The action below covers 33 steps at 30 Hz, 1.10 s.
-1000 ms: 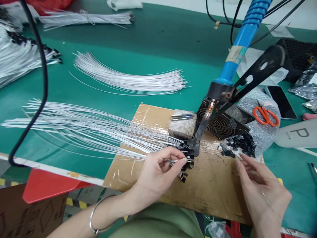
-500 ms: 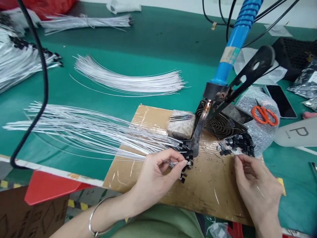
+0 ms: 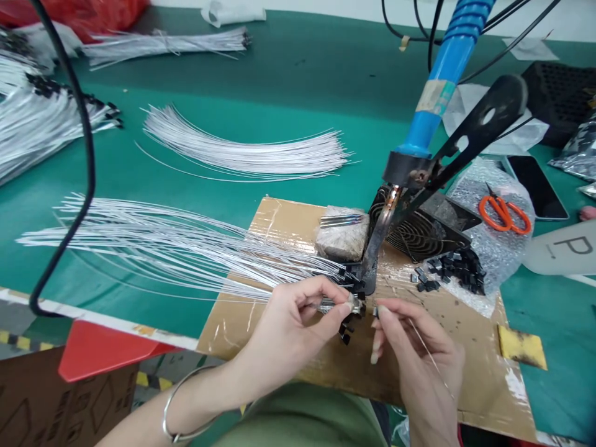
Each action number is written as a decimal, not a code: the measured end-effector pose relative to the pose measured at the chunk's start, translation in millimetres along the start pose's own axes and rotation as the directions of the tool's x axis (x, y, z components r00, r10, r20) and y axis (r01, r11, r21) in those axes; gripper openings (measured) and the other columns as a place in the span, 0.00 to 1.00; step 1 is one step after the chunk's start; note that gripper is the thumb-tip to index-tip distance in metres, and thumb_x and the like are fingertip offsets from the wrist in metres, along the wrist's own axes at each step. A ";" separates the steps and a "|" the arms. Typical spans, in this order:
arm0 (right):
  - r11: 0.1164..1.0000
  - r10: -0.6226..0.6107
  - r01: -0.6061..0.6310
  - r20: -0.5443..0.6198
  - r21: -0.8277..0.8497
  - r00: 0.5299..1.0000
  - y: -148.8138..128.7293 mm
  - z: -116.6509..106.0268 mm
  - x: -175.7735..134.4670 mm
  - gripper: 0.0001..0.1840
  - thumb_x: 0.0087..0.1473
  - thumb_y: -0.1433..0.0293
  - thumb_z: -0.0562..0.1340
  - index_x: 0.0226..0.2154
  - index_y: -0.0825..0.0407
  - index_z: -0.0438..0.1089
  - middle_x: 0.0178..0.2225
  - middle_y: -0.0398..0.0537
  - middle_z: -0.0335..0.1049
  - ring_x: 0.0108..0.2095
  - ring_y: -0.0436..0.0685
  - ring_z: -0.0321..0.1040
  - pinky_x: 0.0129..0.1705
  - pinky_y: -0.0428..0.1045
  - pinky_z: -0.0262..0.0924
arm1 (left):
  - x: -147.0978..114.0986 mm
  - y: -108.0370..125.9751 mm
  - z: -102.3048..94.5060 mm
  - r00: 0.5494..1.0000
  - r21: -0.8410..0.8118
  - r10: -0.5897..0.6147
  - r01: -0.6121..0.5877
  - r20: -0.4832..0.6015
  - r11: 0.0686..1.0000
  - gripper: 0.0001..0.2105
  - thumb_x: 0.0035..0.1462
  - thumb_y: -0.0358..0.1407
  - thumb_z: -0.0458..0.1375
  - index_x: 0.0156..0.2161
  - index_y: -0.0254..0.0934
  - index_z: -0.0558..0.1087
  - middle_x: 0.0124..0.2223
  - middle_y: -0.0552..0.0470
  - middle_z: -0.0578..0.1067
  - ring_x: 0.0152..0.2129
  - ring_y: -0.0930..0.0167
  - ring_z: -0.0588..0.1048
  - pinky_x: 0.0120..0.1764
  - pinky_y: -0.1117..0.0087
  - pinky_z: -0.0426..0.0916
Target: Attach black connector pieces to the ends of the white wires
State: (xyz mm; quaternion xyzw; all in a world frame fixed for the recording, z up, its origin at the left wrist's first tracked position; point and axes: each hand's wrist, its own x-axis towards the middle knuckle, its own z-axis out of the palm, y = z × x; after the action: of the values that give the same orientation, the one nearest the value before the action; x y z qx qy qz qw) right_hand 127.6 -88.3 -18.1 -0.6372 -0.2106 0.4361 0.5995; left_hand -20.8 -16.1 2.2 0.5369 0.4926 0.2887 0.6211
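Observation:
My left hand point(image 3: 307, 323) is closed in a pinch on a thin white wire, close to the wire's right-hand end. Just to its right, my right hand point(image 3: 414, 347) pinches a small black connector point(image 3: 376, 311) between thumb and fingers. A thin, shiny strand point(image 3: 431, 354) runs back across that hand. The two sets of fingertips are a short gap apart. Beneath and beside the left fingers lie wires with black connectors point(image 3: 345, 330) at their ends. Right above them stands the bent metal tip of a soldering iron point(image 3: 379, 233) with a blue handle.
A cardboard sheet point(image 3: 265, 326) lies under the work. White wires point(image 3: 162, 239) spread leftward; another bundle point(image 3: 242, 152) lies behind. Loose black connectors point(image 3: 459, 267), a fan point(image 3: 419, 233), orange scissors point(image 3: 505, 214) and a yellow sponge point(image 3: 521, 347) are at right. A black cable point(image 3: 86, 143) hangs at left.
My right hand has moved left from beside the pile of connectors to my left fingertips, with a small black connector in its pinch. My left hand has stayed in place.

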 end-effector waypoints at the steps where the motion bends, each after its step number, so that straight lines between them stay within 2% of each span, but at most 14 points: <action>1: 0.999 0.039 -0.040 0.018 0.028 0.999 -0.6 3.9 -1.8 0.07 0.54 0.62 0.76 0.34 0.47 0.85 0.23 0.40 0.75 0.18 0.47 0.68 0.19 0.42 0.68 | 0.1 1.7 -0.8 1.000 -0.035 -0.003 0.004 0.022 0.999 0.06 0.56 0.35 0.65 0.30 0.35 0.78 0.34 0.46 0.83 0.29 0.70 0.77 0.31 0.74 0.69; 4: 0.995 0.078 -0.082 0.074 0.049 0.994 -1.3 9.4 -4.8 0.08 0.54 0.61 0.76 0.33 0.48 0.85 0.24 0.41 0.75 0.18 0.46 0.66 0.18 0.41 0.65 | 0.1 4.5 -2.5 0.998 -0.103 -0.012 0.019 0.064 0.994 0.05 0.55 0.33 0.66 0.29 0.35 0.77 0.35 0.46 0.84 0.32 0.69 0.79 0.35 0.73 0.72; 9: 0.996 0.084 -0.089 0.135 0.032 0.987 1.0 7.4 -5.0 0.07 0.56 0.61 0.75 0.34 0.47 0.84 0.23 0.40 0.73 0.19 0.46 0.65 0.18 0.40 0.64 | 0.6 3.6 -2.8 0.998 -0.118 -0.006 0.013 0.064 0.993 0.05 0.55 0.32 0.66 0.29 0.35 0.77 0.33 0.48 0.83 0.31 0.70 0.79 0.35 0.74 0.72; 19: 0.991 0.106 -0.115 0.124 0.067 0.987 0.8 9.9 -5.4 0.08 0.55 0.60 0.76 0.33 0.47 0.85 0.23 0.40 0.72 0.19 0.46 0.65 0.18 0.41 0.63 | 2.1 3.2 -2.2 0.998 -0.125 0.002 0.005 0.062 0.992 0.05 0.55 0.31 0.66 0.29 0.35 0.78 0.33 0.48 0.83 0.31 0.71 0.79 0.35 0.75 0.72; 22: 0.995 0.097 -0.099 0.103 0.011 0.990 2.8 8.8 -5.7 0.08 0.56 0.60 0.75 0.34 0.46 0.84 0.24 0.39 0.71 0.19 0.46 0.63 0.18 0.41 0.60 | 2.6 3.8 -0.9 0.999 -0.112 -0.005 0.010 0.047 0.994 0.05 0.54 0.30 0.67 0.28 0.35 0.77 0.33 0.47 0.83 0.31 0.70 0.79 0.35 0.74 0.72; 24: 0.998 0.005 0.000 0.081 -0.066 0.997 6.4 6.6 -5.7 0.10 0.61 0.58 0.72 0.36 0.47 0.84 0.24 0.39 0.68 0.19 0.45 0.61 0.19 0.43 0.57 | 3.6 3.9 0.4 0.999 -0.106 -0.012 0.017 0.046 0.994 0.05 0.54 0.31 0.66 0.28 0.35 0.77 0.33 0.47 0.83 0.31 0.70 0.79 0.34 0.73 0.72; 27: 0.973 -0.167 0.177 0.080 -0.150 0.983 11.6 3.3 -6.5 0.20 0.71 0.54 0.59 0.44 0.47 0.84 0.26 0.41 0.63 0.22 0.48 0.59 0.23 0.46 0.55 | 6.1 3.7 1.9 0.999 -0.074 -0.021 0.024 0.038 0.997 0.05 0.54 0.33 0.65 0.28 0.35 0.77 0.33 0.47 0.83 0.30 0.70 0.78 0.33 0.73 0.70; 29: 0.971 -0.163 0.172 0.069 -0.163 0.984 12.6 2.6 -8.2 0.22 0.74 0.55 0.55 0.50 0.46 0.81 0.28 0.40 0.63 0.24 0.50 0.58 0.25 0.47 0.55 | 8.4 3.5 2.1 0.999 -0.039 -0.017 0.018 0.028 0.999 0.05 0.54 0.34 0.65 0.28 0.35 0.77 0.33 0.46 0.83 0.29 0.70 0.77 0.32 0.73 0.69; 33: 0.976 -0.098 0.101 0.026 -0.191 0.995 9.6 3.5 -12.5 0.15 0.73 0.59 0.55 0.55 0.45 0.71 0.25 0.36 0.67 0.22 0.50 0.56 0.26 0.47 0.50 | 14.0 4.6 1.3 1.000 0.006 -0.007 0.007 0.028 1.000 0.06 0.53 0.34 0.64 0.27 0.35 0.76 0.33 0.46 0.83 0.29 0.69 0.78 0.33 0.72 0.69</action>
State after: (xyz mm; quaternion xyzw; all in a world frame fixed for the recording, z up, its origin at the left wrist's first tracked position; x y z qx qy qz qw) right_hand 115.8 -98.0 -23.1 -0.6771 -0.2882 0.3886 0.5546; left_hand -14.0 -3.0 2.3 0.5410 0.4867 0.2776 0.6272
